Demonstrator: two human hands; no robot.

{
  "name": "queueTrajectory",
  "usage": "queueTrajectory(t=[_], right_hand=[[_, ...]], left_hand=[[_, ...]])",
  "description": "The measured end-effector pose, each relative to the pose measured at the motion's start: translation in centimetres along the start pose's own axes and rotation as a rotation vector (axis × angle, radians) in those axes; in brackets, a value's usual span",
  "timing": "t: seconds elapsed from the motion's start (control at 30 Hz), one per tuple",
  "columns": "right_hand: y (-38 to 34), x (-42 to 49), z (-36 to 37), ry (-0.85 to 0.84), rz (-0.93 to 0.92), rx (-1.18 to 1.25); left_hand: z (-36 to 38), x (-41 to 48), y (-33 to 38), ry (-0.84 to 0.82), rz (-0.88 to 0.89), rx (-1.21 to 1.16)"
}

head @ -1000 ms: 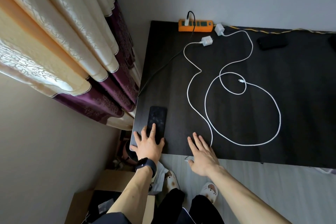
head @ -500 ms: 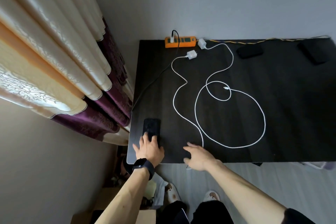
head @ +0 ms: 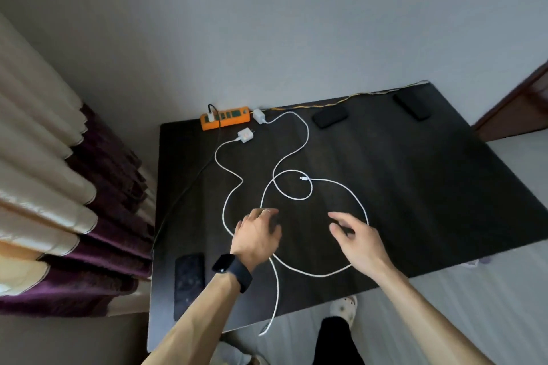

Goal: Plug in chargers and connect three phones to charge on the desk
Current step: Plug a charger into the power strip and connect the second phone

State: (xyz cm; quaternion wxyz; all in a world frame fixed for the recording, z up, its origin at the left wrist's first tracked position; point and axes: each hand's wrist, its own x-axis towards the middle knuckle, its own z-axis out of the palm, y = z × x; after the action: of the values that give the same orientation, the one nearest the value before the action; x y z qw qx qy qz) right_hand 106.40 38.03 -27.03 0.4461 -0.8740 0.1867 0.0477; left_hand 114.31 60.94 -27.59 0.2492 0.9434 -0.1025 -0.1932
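An orange power strip [head: 225,120] lies at the back left of the dark desk [head: 415,187]; a plug with a black cord sits in it. Two white charger bricks [head: 259,116] [head: 245,135] lie unplugged beside it, their white cables [head: 296,197] looped over the desk. One cable end [head: 267,327] hangs off the front edge. A black phone [head: 189,284] lies at the front left corner; two more phones [head: 329,120] [head: 411,106] lie at the back. My left hand [head: 256,235] and my right hand [head: 357,235] hover over the cable loops, fingers loose, holding nothing.
Cream and purple curtains [head: 74,216] hang close to the desk's left edge. A grey wall runs behind the desk. A yellow cord [head: 355,96] trails along the back edge. A brown door frame [head: 519,104] stands at the right. My slippered foot [head: 344,310] is below the front edge.
Both hands have left the front edge and moved forward over the cable loops. My left hand has let go of the front-left phone. The view has tilted up and to the right.
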Motion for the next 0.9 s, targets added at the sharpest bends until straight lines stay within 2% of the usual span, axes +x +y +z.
queueTrajectory(t=[0.1,0.23,0.43,0.63,0.73,0.8,0.9], right_hand=[[1.2,3.2,-3.9,0.062,-0.003,-0.025],[4.0,9.6,-8.2,0.058,0.006,-0.139],[9.8,21.8,-12.1,-0.071,0.034,-0.305],[15.4,31.7,-12.7,-0.254,0.030,-0.653],[18.1,33.6,-11.6,-0.333,0.017,-0.734],[19.9,33.2,-10.5,-0.310,0.001,-0.735],[21.7,32.8,-8.8,-0.163,-0.042,-0.735]], left_hand=[[0.5,4.1,4.0,-0.007,0.056,0.011],[1.5,10.9,9.3,-0.017,0.072,0.043],[4.0,22.5,15.7,-0.061,0.018,0.116],[6.8,32.6,18.0,-0.021,0.015,0.246],[8.3,37.2,18.1,0.010,0.035,0.316],[9.3,40.2,18.1,0.026,0.066,0.356],[10.6,44.9,17.8,0.070,0.115,0.381]])
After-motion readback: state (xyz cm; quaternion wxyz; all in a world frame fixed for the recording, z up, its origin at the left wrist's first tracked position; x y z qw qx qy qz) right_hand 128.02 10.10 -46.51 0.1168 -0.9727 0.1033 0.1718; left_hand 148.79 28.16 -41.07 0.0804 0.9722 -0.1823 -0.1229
